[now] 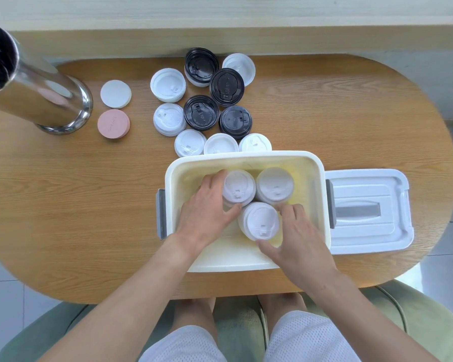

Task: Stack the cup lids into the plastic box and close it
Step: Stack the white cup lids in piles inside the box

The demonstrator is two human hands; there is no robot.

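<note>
1. Head view, box: plastic box (246, 155) sits open on the wooden table (89, 205), near the front edge. Its grey-handled box lid (366, 210) lies flat on the table, just beside the box on the right.
2. Inside the box: three stacks of white lids stand close together: rear-left stack (238, 188), rear-right stack (274, 185), front stack (258, 220).
3. Left hand (207, 212): fingers and thumb curled round the rear-left stack, gripping it from the left side.
4. Right hand (296, 236): thumb and fingers curled round the front stack, holding it from the right and front.
5. Outside the box: loose white lids (168, 84) and black lids (226, 87) clustered on the table behind the box; three white ones just beside its rear wall.
6. Far left: steel cylinder (37, 92), with a white disc (115, 94) and a pink disc (113, 123) near it.
</note>
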